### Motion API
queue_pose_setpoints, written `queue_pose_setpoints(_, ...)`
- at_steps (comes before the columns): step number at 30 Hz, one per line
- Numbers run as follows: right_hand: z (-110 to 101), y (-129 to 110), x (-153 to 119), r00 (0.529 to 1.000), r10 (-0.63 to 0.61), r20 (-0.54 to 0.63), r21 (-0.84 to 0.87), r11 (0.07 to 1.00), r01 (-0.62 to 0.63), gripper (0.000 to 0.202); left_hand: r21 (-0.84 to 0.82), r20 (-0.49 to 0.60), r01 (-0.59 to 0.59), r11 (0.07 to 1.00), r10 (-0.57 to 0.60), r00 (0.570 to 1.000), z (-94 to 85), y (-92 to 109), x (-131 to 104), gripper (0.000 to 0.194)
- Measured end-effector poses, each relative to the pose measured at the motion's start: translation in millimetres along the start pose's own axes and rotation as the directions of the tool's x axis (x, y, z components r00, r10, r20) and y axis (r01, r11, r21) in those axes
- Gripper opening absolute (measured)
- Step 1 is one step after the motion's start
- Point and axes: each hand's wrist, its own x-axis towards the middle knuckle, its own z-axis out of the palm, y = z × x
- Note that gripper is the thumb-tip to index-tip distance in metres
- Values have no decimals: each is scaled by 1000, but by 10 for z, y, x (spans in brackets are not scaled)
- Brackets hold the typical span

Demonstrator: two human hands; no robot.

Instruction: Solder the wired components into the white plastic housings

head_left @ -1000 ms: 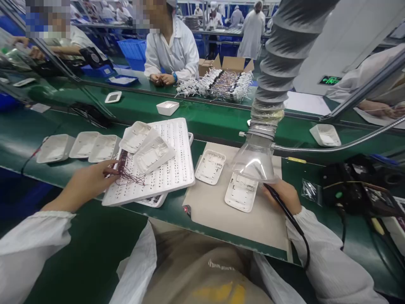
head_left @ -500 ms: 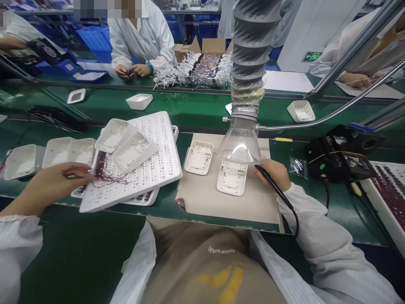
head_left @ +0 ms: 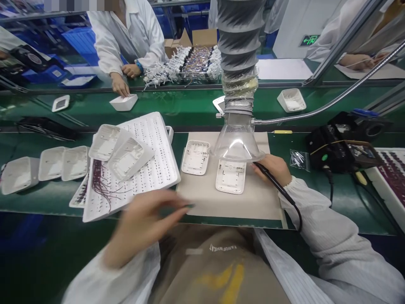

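My right hand (head_left: pixel 274 169) grips the black handle of a soldering iron (head_left: pixel 268 179), whose tip is hidden under the clear extraction hood (head_left: pixel 237 143). Below that hood lies a white plastic housing (head_left: pixel 230 181), open side up, partly covered by the hood's rim. A second such housing (head_left: pixel 195 157) rests to its left on the beige board (head_left: pixel 202 194). My left hand (head_left: pixel 147 223), blurred by motion, is in front of the board's left edge with thumb and forefinger drawn together; what is between them cannot be made out. Dark red wires (head_left: pixel 99 181) lie on the white foam tray (head_left: pixel 152 143).
Several white housings (head_left: pixel 52 162) stand at left, two more (head_left: pixel 128 158) on the foam tray. A black soldering station (head_left: pixel 341 147) and a small bag (head_left: pixel 299 159) are at right. Across the green belt (head_left: pixel 180 105), a co-worker's hand (head_left: pixel 120 85) touches a white housing (head_left: pixel 124 102).
My left hand has moved right and nearer to me, away from the dark red wires. The co-worker has reached to a housing on the belt. My right hand keeps its grip.
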Motion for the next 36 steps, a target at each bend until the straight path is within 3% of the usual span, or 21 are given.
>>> queue_pose_setpoints(2,-1,-3,-4,1000,9,12,12,1000,-9,14,-55,44,-133,990,135,990,649,164,499,10)
queue_pose_setpoints(4,-7,-18,0,1000,14,17,6,1000,-14,12,86,86,-215,973,208,974,1157,240,931,20)
queue_pose_setpoints(6,-19,-40,13,1000,8,8,0,1000,-8,11,209,90,-260,943,247,965,1473,235,1210,29)
queue_pose_setpoints(8,-29,-58,29,1000,-7,-14,0,1000,7,11,255,85,-283,924,270,959,1620,192,1329,34)
queue_pose_setpoints(13,-39,-66,45,1000,5,-10,12,1000,-5,13,335,31,-267,904,272,962,1637,137,1306,30)
queue_pose_setpoints(15,-41,-63,39,1000,10,1,28,1000,-10,11,348,58,-294,890,293,954,1611,143,1273,27)
queue_pose_setpoints(21,-57,-75,32,999,24,21,25,999,-25,10,259,213,-411,874,363,907,1517,72,1210,33)
queue_pose_setpoints(28,-135,-152,57,999,29,-39,255,967,-18,11,168,202,-538,826,506,839,1495,-85,1310,42)
queue_pose_setpoints(36,-248,-184,94,999,35,-32,421,907,-18,13,139,212,-475,869,442,871,1592,-9,1327,50)
